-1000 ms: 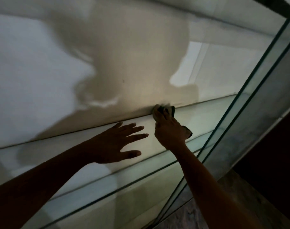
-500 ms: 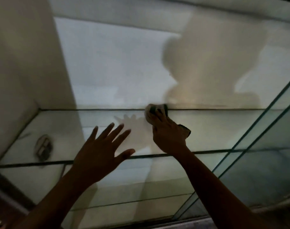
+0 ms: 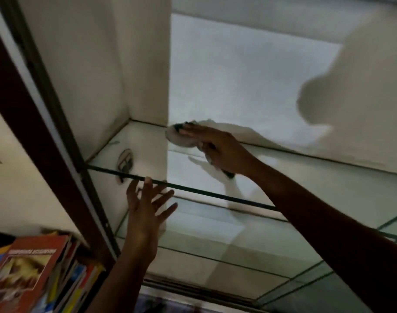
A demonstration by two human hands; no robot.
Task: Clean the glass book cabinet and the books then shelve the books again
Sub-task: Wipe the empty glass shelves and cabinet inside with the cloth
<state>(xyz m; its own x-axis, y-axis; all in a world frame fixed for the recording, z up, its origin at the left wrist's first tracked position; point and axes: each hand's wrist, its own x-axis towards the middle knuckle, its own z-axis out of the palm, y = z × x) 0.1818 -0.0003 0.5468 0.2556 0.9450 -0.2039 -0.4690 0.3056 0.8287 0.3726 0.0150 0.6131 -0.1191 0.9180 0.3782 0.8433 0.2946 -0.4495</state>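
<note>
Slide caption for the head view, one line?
Right hand presses a cloth onto the glass shelf near its far corner; left hand spread open by the front edge; books stacked outside.

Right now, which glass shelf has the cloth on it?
The uppermost clear glass shelf: the right hand presses a pale cloth near its back edge; the lower shelves carry none.

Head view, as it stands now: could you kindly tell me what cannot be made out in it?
Cloth: head view, mostly covered by the right hand, blurred; its kind is unclear.
Books: cut off by the lower left edge; title blurred.
Round object on the glass shelf: blurred, crossed by the shelf's front edge; unidentifiable.
Left hand: contact with the shelf unclear.
</note>
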